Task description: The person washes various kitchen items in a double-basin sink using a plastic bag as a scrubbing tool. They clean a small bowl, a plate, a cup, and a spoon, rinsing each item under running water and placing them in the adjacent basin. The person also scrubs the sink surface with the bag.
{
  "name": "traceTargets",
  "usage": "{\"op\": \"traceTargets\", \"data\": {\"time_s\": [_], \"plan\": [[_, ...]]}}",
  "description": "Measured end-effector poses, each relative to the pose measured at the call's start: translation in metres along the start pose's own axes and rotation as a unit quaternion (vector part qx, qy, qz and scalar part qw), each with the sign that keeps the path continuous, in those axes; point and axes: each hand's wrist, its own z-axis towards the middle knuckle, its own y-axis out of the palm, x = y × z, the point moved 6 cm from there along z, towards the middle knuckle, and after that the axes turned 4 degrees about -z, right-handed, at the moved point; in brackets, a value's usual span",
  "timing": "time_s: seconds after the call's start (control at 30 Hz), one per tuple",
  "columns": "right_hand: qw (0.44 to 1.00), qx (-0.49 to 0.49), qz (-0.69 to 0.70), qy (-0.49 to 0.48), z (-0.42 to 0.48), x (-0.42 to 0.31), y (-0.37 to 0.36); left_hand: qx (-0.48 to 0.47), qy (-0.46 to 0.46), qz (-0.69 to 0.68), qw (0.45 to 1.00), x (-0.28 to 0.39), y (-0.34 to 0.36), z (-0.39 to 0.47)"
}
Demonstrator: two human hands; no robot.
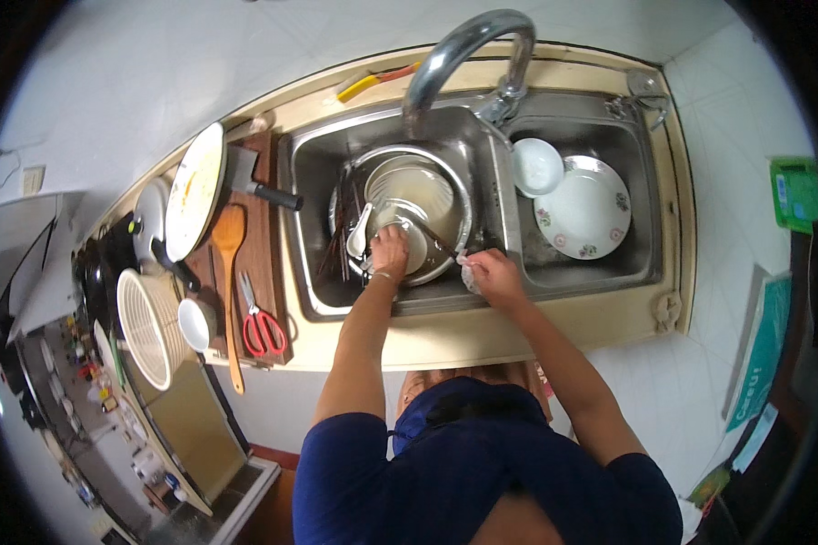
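Note:
A round metal basin [469, 221] of cloudy water sits in the left sink bowl [307, 272]. In it are a white ribbed bowl [409, 184], a smaller pale bowl [416, 248] and a white spoon [359, 231]. My left hand [390, 253] reaches over the smaller bowl, fingers at the water; what its fingertips hold is hidden. My right hand [494, 276], at the basin's right rim, pinches a whitish crumpled cloth or scrubber [469, 274]. The cloth meets the end of a slim dark utensil handle [436, 238] that slants into the basin. Several dark chopsticks [341, 225] lean at the left.
The curved faucet [474, 41] arches above the sink. A floral plate [579, 218] and white bowl [537, 167] stand in the right bowl. Left, a chopping board [266, 252] bears a cleaver [245, 170], wooden spatula [228, 235] and red scissors [264, 330], beside a frying pan [194, 191].

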Motion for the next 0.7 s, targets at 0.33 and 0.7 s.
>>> {"op": "traceTargets", "data": {"time_s": [0.33, 0.7], "plan": [[1.0, 0.021, -0.002, -0.008, -0.001, -0.003, 0.003, -0.2, -0.113, -0.392, 0.891, -0.035, 0.011, -0.012], [0.999, 0.037, -0.027, -0.014, 0.002, -0.004, 0.009, -0.243, -0.091, -0.473, 0.842, -0.05, 0.024, -0.001]]}}
